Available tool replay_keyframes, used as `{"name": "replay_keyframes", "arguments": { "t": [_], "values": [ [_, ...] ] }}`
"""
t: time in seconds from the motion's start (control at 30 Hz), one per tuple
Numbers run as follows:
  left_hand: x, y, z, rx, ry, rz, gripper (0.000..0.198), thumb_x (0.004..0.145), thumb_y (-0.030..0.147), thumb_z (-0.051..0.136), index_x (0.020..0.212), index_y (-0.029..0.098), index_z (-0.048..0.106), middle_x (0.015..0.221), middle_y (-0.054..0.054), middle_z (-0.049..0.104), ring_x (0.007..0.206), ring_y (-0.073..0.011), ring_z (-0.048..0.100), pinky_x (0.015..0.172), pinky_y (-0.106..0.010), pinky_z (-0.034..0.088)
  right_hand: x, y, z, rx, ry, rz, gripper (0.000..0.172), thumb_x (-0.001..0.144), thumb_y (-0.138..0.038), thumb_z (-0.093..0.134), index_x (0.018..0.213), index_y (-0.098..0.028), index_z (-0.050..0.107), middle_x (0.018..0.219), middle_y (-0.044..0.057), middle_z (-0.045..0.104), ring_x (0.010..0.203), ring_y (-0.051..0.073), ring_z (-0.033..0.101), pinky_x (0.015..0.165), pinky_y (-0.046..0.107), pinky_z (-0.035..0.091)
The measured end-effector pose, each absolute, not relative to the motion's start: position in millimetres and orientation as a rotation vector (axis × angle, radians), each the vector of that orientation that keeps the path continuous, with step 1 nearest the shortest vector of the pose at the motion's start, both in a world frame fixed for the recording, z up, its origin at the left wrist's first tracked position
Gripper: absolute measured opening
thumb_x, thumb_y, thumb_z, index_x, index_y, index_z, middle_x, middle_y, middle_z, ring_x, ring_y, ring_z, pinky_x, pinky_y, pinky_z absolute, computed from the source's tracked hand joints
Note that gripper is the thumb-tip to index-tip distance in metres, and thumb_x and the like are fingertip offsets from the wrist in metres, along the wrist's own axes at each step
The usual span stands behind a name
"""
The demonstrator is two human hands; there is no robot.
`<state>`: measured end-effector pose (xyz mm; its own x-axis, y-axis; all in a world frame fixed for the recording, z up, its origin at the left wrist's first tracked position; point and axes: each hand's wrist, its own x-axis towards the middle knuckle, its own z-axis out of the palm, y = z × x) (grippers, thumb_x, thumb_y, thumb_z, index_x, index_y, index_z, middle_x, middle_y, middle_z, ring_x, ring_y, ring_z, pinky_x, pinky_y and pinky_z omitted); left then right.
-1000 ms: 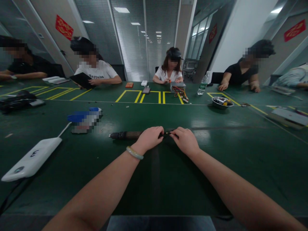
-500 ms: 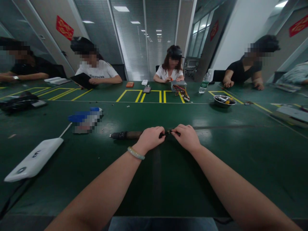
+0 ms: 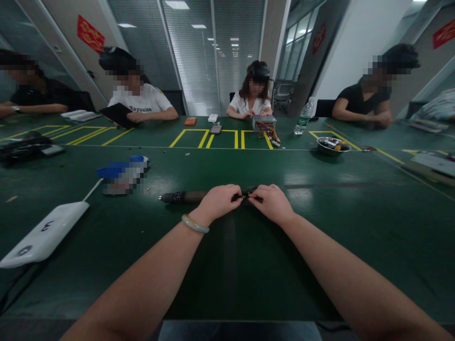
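A dark cylindrical tool (image 3: 185,197) with a metal tip at its left end lies on the green table (image 3: 270,279). My left hand (image 3: 222,201) is closed around the tool's right end, fingertips pinching a small black part there. Just to the right, my right hand (image 3: 272,201) is closed in a pinch on another black piece, perhaps a cable or connector. The fingertips of both hands are close together, with a small dark joint (image 3: 245,195) between them. Fingers hide most of both pieces.
A white power device (image 3: 44,234) with a cable lies at the left, near a blue packet (image 3: 113,169). A metal bowl (image 3: 333,146), a bottle (image 3: 303,118) and a grey box with wires (image 3: 264,124) stand farther back. Several people sit across the table.
My fingertips have come slightly closer together. The view has shifted a little. At the far right, a person's hands have moved together; the person opposite has shifted a hand at the grey box.
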<state>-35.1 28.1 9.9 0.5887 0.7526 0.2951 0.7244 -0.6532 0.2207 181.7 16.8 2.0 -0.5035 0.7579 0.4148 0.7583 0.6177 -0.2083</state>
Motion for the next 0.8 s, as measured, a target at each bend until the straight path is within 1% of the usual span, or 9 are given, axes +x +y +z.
{"name": "replay_keyframes", "arguments": {
  "t": [0.17,0.43,0.57,0.7,0.8],
  "values": [
    [-35.2,29.5,9.7,2.727,1.249,0.546,0.017,0.089,0.030,0.055,0.101,0.021,0.062,0.097,-0.003,0.065,0.090,-0.0175,0.061,0.081,-0.030,0.048,181.1,17.5,1.0,-1.182,-2.371,-0.009,0.006,0.090,-0.025,0.065,0.087,-0.021,0.069,0.091,0.001,0.066,0.084,0.016,0.059,0.078,0.031,0.034],
    [-34.2,28.5,9.5,2.756,1.252,0.562,0.015,0.090,0.031,0.053,0.098,0.021,0.060,0.095,-0.002,0.064,0.086,-0.0176,0.061,0.076,-0.030,0.047,177.7,14.5,1.8,-1.177,-2.384,-0.081,0.008,0.091,-0.024,0.062,0.089,-0.021,0.069,0.092,0.002,0.067,0.084,0.017,0.059,0.077,0.032,0.033],
    [-33.6,27.1,10.4,2.756,1.266,0.547,0.015,0.091,0.032,0.053,0.099,0.021,0.059,0.095,-0.001,0.064,0.086,-0.0177,0.061,0.074,-0.030,0.046,175.6,12.3,4.4,-1.196,-2.412,-0.156,0.011,0.092,-0.024,0.060,0.085,-0.020,0.068,0.089,0.003,0.066,0.083,0.017,0.058,0.076,0.032,0.032],
    [-33.1,25.8,11.3,2.706,1.319,0.541,0.017,0.091,0.033,0.053,0.103,0.022,0.056,0.095,-0.001,0.065,0.083,-0.0173,0.062,0.072,-0.029,0.046,174.0,11.0,6.6,-1.210,-2.428,-0.195,0.013,0.092,-0.023,0.059,0.083,-0.020,0.068,0.087,0.003,0.066,0.080,0.017,0.057,0.074,0.032,0.031],
    [-32.7,26.1,11.3,2.714,1.329,0.540,0.016,0.091,0.034,0.054,0.102,0.022,0.055,0.092,-0.001,0.064,0.082,-0.0173,0.061,0.070,-0.029,0.045,173.6,10.9,7.0,-1.213,-2.422,-0.195,0.013,0.091,-0.022,0.059,0.082,-0.020,0.068,0.085,0.002,0.065,0.079,0.016,0.057,0.074,0.032,0.031]
  ]
}}
